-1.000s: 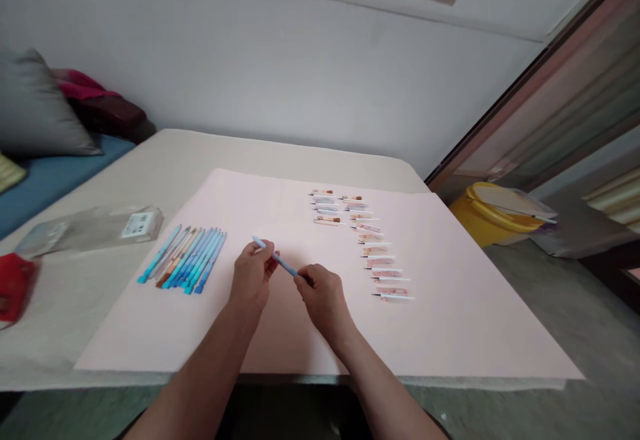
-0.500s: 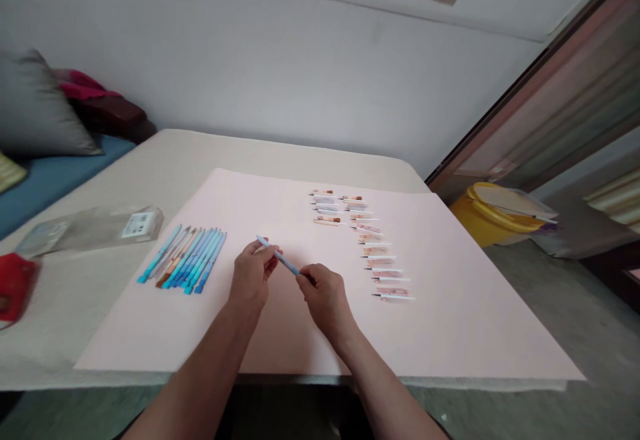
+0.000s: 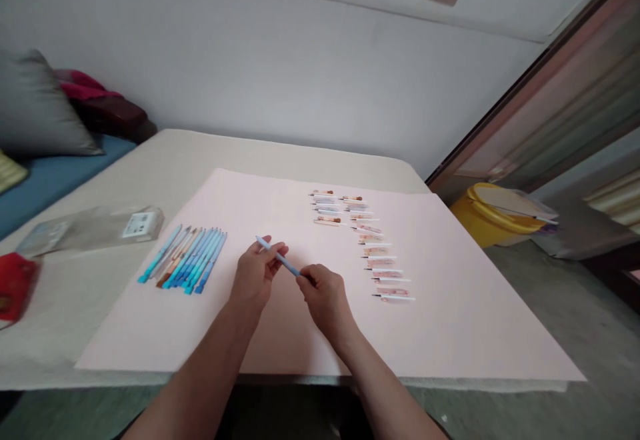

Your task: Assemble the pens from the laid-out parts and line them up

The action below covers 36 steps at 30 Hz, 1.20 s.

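Note:
A light blue pen [image 3: 287,265] slants between my two hands above the pink sheet [image 3: 280,347]. The fingers of my left hand [image 3: 256,270] are closed on its tip half, and the pale tip points up and left. My right hand [image 3: 323,291] grips the other end, which its fingers hide. Left of my hands, several pens [image 3: 193,260] in blue, teal and brown lie side by side. To the right, several pen refills and patterned barrel parts [image 3: 383,268] are laid out in slanting rows.
A clear plastic bag [image 3: 95,230] with a white label and a red object [image 3: 16,287] lie at the left on the cream tabletop [image 3: 240,143]. On the floor at the right stands a yellow bucket [image 3: 483,223]. A grey cushion [image 3: 43,110] rests far left.
The fingers of my left hand have shifted slightly along the pen and opened out a little. My right hand and the laid-out pieces look the same.

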### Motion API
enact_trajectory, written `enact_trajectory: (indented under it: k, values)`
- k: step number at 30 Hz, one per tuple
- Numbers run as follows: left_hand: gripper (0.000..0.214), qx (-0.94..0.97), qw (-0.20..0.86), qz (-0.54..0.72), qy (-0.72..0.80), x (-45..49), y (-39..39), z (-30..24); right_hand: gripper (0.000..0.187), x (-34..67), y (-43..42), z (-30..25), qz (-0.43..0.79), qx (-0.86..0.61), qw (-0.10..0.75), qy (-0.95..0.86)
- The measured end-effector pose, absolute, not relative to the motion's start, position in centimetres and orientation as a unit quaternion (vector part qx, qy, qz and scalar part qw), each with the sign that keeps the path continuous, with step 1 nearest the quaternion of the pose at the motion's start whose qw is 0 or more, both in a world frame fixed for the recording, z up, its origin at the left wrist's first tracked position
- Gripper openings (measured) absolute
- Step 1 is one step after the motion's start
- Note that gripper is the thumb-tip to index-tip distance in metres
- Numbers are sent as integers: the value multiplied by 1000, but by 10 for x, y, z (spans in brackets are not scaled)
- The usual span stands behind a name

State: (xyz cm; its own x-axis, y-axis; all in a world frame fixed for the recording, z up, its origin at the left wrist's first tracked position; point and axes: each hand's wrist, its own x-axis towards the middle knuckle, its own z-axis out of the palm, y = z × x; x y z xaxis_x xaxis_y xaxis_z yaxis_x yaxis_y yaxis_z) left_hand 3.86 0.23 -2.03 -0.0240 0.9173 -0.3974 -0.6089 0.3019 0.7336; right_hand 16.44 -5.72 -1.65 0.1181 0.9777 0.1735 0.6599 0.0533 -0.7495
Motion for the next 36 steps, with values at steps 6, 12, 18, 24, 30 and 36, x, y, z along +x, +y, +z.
enact_trajectory:
  k: [6,12,18,24,30,36]
  values:
    - [24,152,638,564,502,38,4,-23,11,163,-57,-16,199,-648,358,-642]
    - [21,202,619,587,480,39,2,-25,14,165,-56,-17,216,-664,347,-626]
    - [30,224,609,594,475,43,-1,-23,14,164,-57,-18,226,-680,330,-615]
    - [35,232,606,596,473,44,0,-22,14,164,-55,-18,352,-678,345,-546]
    - [35,239,615,596,458,43,-1,-22,10,165,-52,-25,539,-626,398,-399]
    - [26,230,626,584,463,42,2,-23,12,161,-54,-25,644,-562,439,-277]
